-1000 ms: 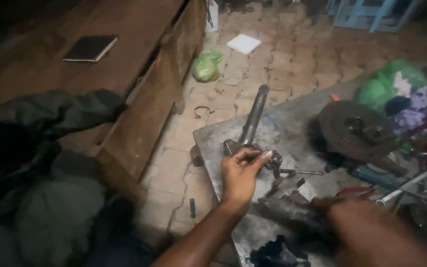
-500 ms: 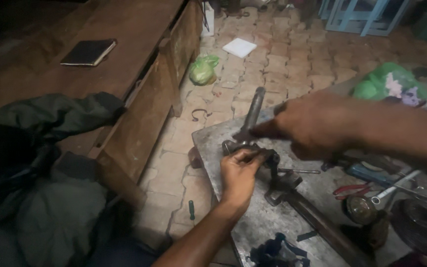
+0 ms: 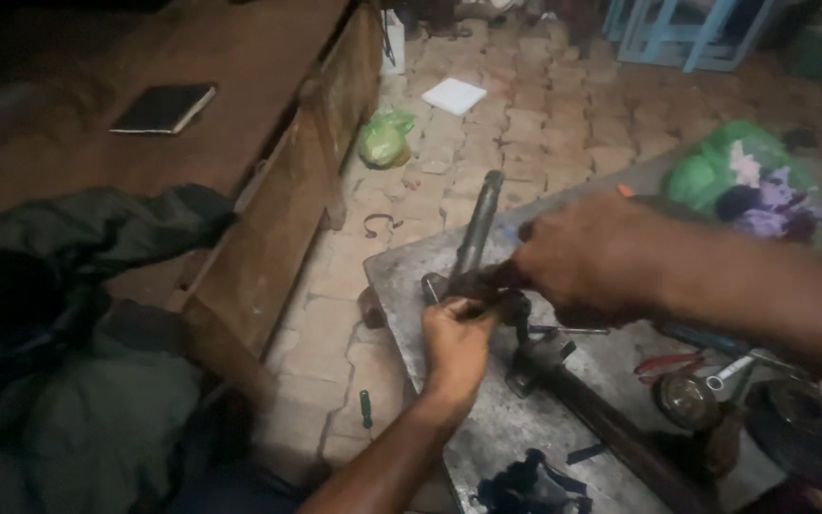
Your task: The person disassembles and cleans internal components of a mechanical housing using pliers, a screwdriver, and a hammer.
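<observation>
Head view looks down on a grey, stained metal work plate (image 3: 487, 438) whose near-left corner juts out over the brick-paved floor (image 3: 563, 124). A long dull-grey steel shaft (image 3: 479, 233) lies across that corner, its far end reaching past the plate's left edge above the bricks. The left hand (image 3: 456, 343) comes up from below and is closed around the shaft's near end, where a darker fitting sits. The right hand (image 3: 587, 262) reaches in from the right, fingers curled and pinched on the same fitting just beside the left hand, so the two hands nearly touch. A dark heavy wrench-like bar (image 3: 601, 419) lies on the plate just right of the left wrist, running toward the lower right. Further right sit red-handled pliers (image 3: 663, 364) and a round dark metal disc (image 3: 811, 433), crowding that edge. Left of the plate, a strip of open brick floor separates it from a brown wooden bench (image 3: 268, 238); a small dark bolt (image 3: 365, 407) lies in that gap. A green plastic bag (image 3: 384, 138) rests by the bench's far end.
</observation>
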